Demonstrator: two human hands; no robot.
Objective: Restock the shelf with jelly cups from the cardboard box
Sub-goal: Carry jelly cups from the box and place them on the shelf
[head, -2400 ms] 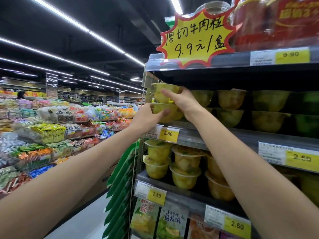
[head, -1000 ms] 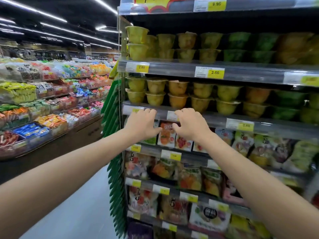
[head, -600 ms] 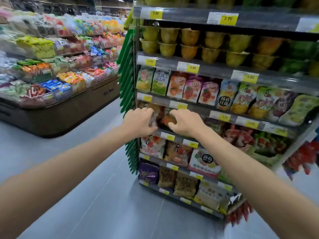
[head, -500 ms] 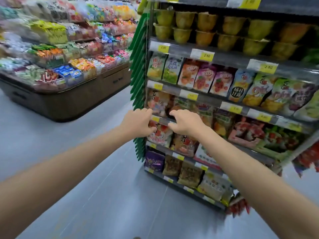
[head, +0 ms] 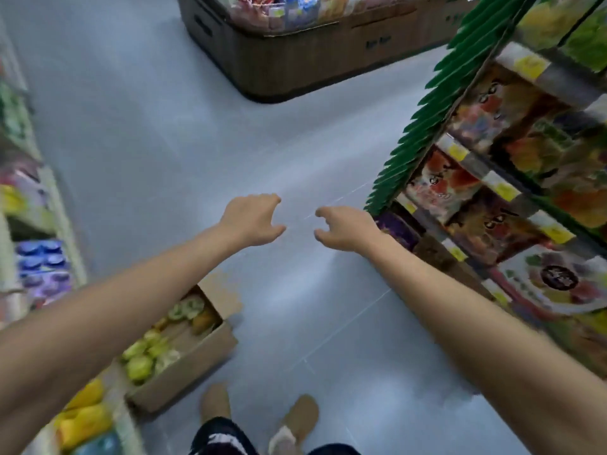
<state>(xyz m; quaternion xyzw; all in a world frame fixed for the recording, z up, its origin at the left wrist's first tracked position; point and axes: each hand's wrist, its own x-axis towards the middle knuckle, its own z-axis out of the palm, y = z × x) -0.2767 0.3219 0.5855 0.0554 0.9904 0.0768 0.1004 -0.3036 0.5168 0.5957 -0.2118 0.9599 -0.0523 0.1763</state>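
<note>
Cardboard box (head: pixel 184 366) blurred, corner hidden under left forearm (head: pixel 98 323); jelly cups (head: pixel 147 356) inside. Left grip (head: pixel 251 221), right grip (head: pixel 345 228) loosely curled, empty. Earlier facing shelf (head: pixel 499 183); now over floor (head: pixel 164 126).

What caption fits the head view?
Empty left hand and right hand hang above the floor; cardboard box of jelly cups lower left.

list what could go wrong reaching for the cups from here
1. The cardboard box sits on the floor close to the foot; a step could kick it or trip on it.
2. The left hand and right hand are empty, away from the jelly cups; bending fast might bump the shelf on the right.
</note>
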